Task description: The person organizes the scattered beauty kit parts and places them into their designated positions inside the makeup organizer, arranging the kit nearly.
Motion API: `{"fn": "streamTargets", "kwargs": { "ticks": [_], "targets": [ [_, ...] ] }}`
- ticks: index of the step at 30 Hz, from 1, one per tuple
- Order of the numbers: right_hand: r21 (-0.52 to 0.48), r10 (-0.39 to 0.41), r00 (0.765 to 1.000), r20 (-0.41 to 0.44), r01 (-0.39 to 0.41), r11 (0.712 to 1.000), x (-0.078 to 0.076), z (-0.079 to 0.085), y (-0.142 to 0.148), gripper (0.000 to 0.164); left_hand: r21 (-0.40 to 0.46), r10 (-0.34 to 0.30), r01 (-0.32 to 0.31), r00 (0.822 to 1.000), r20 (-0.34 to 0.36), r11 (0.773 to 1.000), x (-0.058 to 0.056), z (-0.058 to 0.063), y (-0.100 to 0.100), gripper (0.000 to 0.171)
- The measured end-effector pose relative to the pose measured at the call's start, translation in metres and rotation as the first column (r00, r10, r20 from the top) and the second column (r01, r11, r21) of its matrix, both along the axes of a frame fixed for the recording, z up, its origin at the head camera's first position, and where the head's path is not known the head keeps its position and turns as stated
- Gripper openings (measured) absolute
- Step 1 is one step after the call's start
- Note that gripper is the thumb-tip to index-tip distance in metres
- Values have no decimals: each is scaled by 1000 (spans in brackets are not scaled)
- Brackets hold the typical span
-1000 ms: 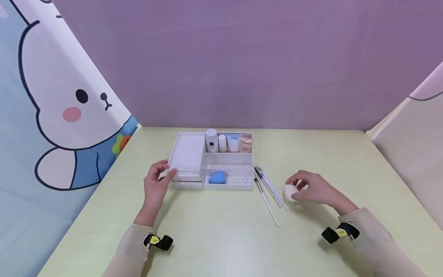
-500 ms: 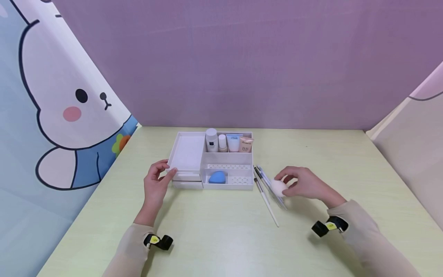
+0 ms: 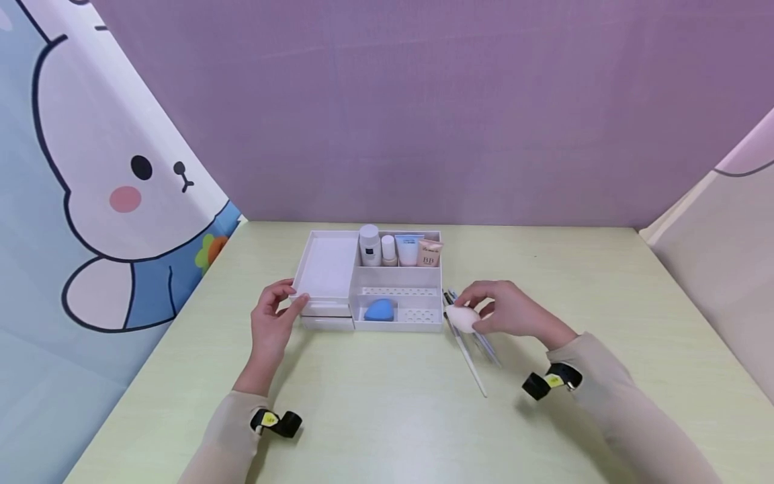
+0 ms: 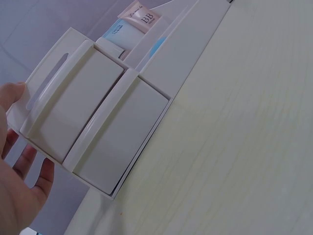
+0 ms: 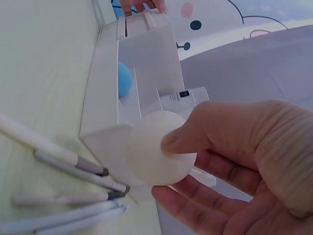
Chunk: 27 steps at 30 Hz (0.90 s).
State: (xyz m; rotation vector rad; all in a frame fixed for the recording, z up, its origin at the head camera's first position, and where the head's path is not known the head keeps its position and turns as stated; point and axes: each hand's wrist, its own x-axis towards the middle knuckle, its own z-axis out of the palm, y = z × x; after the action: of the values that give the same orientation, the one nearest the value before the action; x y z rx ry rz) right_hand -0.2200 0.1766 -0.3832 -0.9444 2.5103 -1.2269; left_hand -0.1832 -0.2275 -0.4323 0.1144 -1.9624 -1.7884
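My right hand [image 3: 512, 309] pinches a white egg-shaped makeup sponge [image 3: 461, 319] between thumb and fingers, above the makeup brushes [image 3: 471, 366]. In the right wrist view the sponge [image 5: 155, 149] appears in front of the end wall of the white cosmetics organizer [image 3: 328, 265]. The left hand [image 3: 274, 323] grips that organizer at its front left corner, thumb on the top edge and fingers along the side. A blue makeup sponge [image 3: 379, 310] lies in a front compartment. Beside it is a section with a perforated insert [image 3: 420, 315].
A white bottle [image 3: 370, 246], a smaller white-capped bottle [image 3: 389, 251], a blue-and-white tube [image 3: 408, 250] and a pink BB tube [image 3: 430, 253] stand in the back compartments. Two drawers [image 4: 117, 134] sit closed on the left. A purple backdrop [image 3: 435, 114] rises behind the table.
My right hand has carried the white sponge left and away from me, from right of the brushes to over them near the organizer. The left hand has stayed in place.
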Motion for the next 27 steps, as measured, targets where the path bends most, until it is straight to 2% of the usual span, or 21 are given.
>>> {"fn": "streamTargets", "kwargs": {
  "ticks": [5, 22, 27],
  "targets": [
    [-19, 15, 999, -35, -15, 1000, -5, 1, -12, 37, -2, 1, -1, 1000, 5, 1000, 0, 1, 1, 20],
    [-53, 86, 995, -44, -88, 995, -19, 0, -46, 39, -14, 7, -7, 1000, 20, 1000, 0, 0, 0, 23],
    [-34, 105, 992, -71, -108, 994, -24, -4, -55, 38, -5, 6, -6, 1000, 15, 1000, 0, 0, 1, 24]
  ]
}}
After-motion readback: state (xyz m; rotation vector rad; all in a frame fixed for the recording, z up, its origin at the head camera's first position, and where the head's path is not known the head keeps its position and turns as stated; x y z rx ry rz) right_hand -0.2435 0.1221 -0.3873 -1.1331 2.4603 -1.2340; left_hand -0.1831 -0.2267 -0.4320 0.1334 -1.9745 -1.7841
